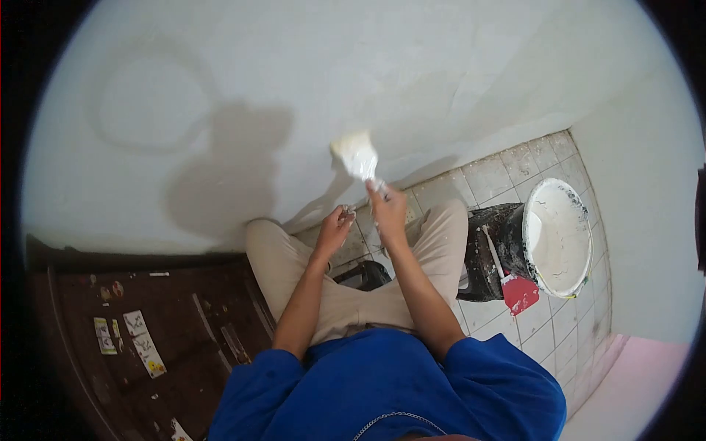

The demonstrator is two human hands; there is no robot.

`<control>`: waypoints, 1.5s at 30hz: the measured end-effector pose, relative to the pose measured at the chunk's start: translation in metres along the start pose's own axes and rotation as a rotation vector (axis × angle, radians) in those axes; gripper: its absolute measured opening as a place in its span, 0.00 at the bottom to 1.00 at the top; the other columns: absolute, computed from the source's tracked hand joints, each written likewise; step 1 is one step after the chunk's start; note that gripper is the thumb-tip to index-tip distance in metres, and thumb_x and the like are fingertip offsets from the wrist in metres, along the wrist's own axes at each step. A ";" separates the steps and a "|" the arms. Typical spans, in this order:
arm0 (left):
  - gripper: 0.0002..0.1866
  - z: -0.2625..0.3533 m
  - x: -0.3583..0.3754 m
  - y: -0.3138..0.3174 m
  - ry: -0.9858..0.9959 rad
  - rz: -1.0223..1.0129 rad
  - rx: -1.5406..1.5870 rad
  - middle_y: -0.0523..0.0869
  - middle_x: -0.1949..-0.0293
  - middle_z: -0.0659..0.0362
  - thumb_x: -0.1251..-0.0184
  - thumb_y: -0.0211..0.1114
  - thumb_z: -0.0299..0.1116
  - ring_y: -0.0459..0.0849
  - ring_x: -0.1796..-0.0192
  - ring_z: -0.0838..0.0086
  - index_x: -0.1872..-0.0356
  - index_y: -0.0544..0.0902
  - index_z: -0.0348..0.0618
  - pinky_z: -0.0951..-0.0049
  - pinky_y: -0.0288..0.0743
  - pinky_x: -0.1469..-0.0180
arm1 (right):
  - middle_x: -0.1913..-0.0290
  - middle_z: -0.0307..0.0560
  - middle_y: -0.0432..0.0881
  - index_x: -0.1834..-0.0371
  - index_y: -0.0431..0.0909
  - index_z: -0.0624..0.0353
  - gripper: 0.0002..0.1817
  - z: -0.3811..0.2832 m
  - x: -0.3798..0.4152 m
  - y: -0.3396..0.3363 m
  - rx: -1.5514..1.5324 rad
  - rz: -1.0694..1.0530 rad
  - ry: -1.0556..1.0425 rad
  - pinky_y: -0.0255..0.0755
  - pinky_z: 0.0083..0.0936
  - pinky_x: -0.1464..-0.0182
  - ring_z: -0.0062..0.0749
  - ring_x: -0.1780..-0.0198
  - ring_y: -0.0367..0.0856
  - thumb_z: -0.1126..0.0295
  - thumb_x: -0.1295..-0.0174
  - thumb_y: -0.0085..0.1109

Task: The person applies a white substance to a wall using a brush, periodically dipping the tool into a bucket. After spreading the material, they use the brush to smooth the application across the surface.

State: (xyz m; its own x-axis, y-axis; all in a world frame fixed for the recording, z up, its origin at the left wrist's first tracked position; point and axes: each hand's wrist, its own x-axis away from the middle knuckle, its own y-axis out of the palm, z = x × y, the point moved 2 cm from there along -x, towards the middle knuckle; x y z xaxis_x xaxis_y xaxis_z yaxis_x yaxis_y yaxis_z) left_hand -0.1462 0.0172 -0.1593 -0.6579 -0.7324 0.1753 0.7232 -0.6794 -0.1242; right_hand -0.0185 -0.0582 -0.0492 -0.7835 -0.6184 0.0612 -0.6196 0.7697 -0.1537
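Observation:
My right hand [390, 213] is wrapped round the handle of a wide paintbrush [357, 156], whose ferrule and handle are smeared white. The pale bristles point up and overlap the white wall [441, 51] in this view. To the left, close to the wall's foot, is my left hand [335, 228], its fingers curled together and spotted with white paint. What it pinches, if anything, I cannot tell. Both forearms reach forward between my knees.
At right stands a paint-caked bucket [590, 242] with white paint inside. A red-bladed scraper [519, 294] with a pale handle rests against its dark side. White tiles [485, 180] cover the floor. A dark brown door-like panel [184, 323] with stickers is at left.

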 end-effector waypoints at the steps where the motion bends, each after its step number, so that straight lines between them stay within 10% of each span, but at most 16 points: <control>1: 0.10 -0.003 -0.002 0.000 0.028 0.012 0.013 0.84 0.63 0.55 0.31 0.59 0.30 0.80 0.61 0.75 0.54 0.76 0.35 0.73 0.74 0.58 | 0.84 0.27 0.67 0.71 0.83 0.62 0.15 0.026 -0.002 0.003 0.082 -0.033 0.046 0.51 0.17 0.80 0.10 0.82 0.59 0.60 0.36 0.62; 4: 0.11 -0.009 -0.004 -0.001 0.064 0.017 0.026 0.84 0.61 0.55 0.31 0.59 0.30 0.79 0.58 0.76 0.53 0.76 0.34 0.75 0.73 0.56 | 0.85 0.29 0.68 0.69 0.84 0.62 0.15 0.044 0.020 -0.008 -0.020 -0.070 0.262 0.52 0.19 0.81 0.11 0.83 0.60 0.59 0.36 0.61; 14: 0.12 -0.008 0.001 0.015 -0.030 -0.134 -0.075 0.83 0.57 0.60 0.29 0.56 0.31 0.81 0.55 0.77 0.49 0.78 0.36 0.77 0.72 0.52 | 0.75 0.35 0.80 0.59 0.83 0.69 0.17 -0.113 0.035 -0.197 0.047 0.200 -0.138 0.67 0.20 0.69 0.14 0.73 0.70 0.62 0.37 0.61; 19: 0.11 -0.008 -0.007 0.026 -0.053 -0.187 -0.073 0.84 0.59 0.60 0.30 0.58 0.30 0.78 0.57 0.79 0.51 0.78 0.35 0.78 0.71 0.51 | 0.68 0.64 0.83 0.61 0.82 0.70 0.21 -0.130 0.060 -0.316 0.571 0.445 -0.235 0.73 0.32 0.61 0.50 0.70 0.82 0.58 0.38 0.60; 20: 0.11 -0.006 -0.014 0.028 -0.005 -0.204 -0.084 0.84 0.58 0.60 0.29 0.57 0.30 0.78 0.56 0.80 0.51 0.78 0.35 0.78 0.71 0.51 | 0.71 0.56 0.84 0.58 0.82 0.68 0.17 -0.130 0.064 -0.337 0.662 0.417 -0.108 0.71 0.28 0.63 0.29 0.72 0.78 0.62 0.37 0.60; 22: 0.11 0.005 -0.025 0.035 0.087 -0.227 -0.098 0.83 0.56 0.59 0.29 0.57 0.29 0.78 0.55 0.80 0.50 0.78 0.35 0.79 0.70 0.50 | 0.71 0.64 0.81 0.63 0.83 0.68 0.19 -0.120 0.070 -0.372 0.868 0.448 -0.077 0.74 0.37 0.62 0.55 0.69 0.82 0.58 0.40 0.59; 28: 0.11 0.110 -0.035 0.099 0.119 -0.276 -0.194 0.83 0.53 0.57 0.28 0.56 0.27 0.79 0.52 0.77 0.49 0.77 0.35 0.76 0.71 0.47 | 0.69 0.60 0.83 0.70 0.83 0.63 0.15 -0.062 0.065 -0.419 1.300 0.222 0.102 0.77 0.41 0.59 0.53 0.65 0.83 0.60 0.44 0.58; 38: 0.17 0.231 0.027 0.251 0.815 -0.684 -0.432 0.77 0.43 0.45 0.36 0.62 0.29 0.77 0.42 0.53 0.47 0.78 0.37 0.65 0.70 0.40 | 0.70 0.59 0.84 0.73 0.83 0.64 0.08 -0.030 0.023 -0.410 1.363 -0.223 0.343 0.77 0.40 0.62 0.52 0.65 0.84 0.71 0.55 0.60; 45: 0.24 0.232 0.037 0.282 0.692 -0.823 -0.365 0.64 0.31 0.45 0.36 0.64 0.35 0.69 0.33 0.53 0.40 0.75 0.39 0.61 0.64 0.34 | 0.71 0.57 0.84 0.75 0.83 0.63 0.08 -0.012 0.014 -0.422 1.349 -0.287 0.309 0.77 0.39 0.65 0.50 0.65 0.84 0.75 0.59 0.58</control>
State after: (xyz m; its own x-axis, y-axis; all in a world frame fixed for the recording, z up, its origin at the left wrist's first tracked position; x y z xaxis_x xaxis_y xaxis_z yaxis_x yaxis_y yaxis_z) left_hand 0.0821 -0.1911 0.0385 -0.9617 0.1520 -0.2281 -0.0126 -0.8556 -0.5174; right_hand 0.2319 -0.3896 0.0288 -0.7274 -0.5308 0.4349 -0.3739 -0.2249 -0.8998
